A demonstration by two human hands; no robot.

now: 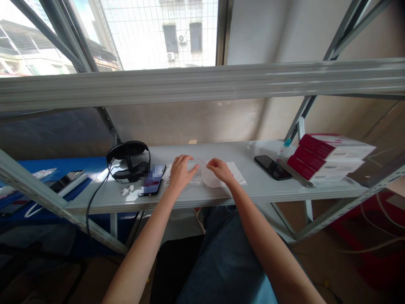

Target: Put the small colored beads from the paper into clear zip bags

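My right hand (219,169) pinches one end of a thin pinkish strip (201,161) between thumb and fingertips. The strip points up and left, toward my other hand; what exactly it is, I cannot make out. Below the right hand a white paper sheet (238,174) lies on the grey shelf. My left hand (181,172) hovers left of the strip with thumb and fingers apart, holding nothing visible. Clear plastic film (194,185) lies under and beside that hand. Just to its left is a phone (154,181) with a lit screen.
Black headphones (129,162) with a cable and white earbuds (127,190) sit on the left. Toward the right lie a black phone (272,167) and stacked red-and-white boxes (329,156). A metal beam (202,84) crosses above the shelf (221,151).
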